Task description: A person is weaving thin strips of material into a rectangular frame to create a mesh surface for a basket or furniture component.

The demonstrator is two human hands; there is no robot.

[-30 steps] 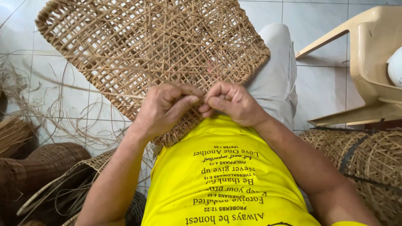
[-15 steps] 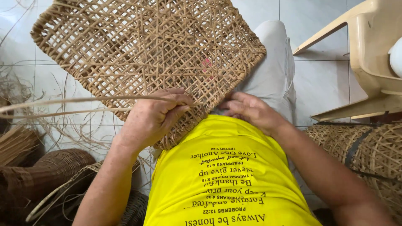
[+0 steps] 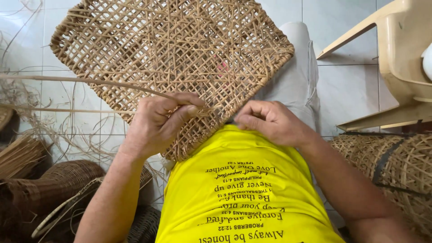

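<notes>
One woven rattan panel (image 3: 171,58) resting on the lap, near corner at the belly. One long rattan strip (image 3: 90,82) pinched in left hand (image 3: 157,126), running off left. Right hand (image 3: 270,121) curled closed on the panel's near edge. Versus half a second ago: hands further apart, strip drawn higher.

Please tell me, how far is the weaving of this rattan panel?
Done: most of the woven panel shows a finished lattice with a bound edge. In hand: the left hand pulls a long strand through; the right hand steadies the near corner. Left: that corner.
</notes>
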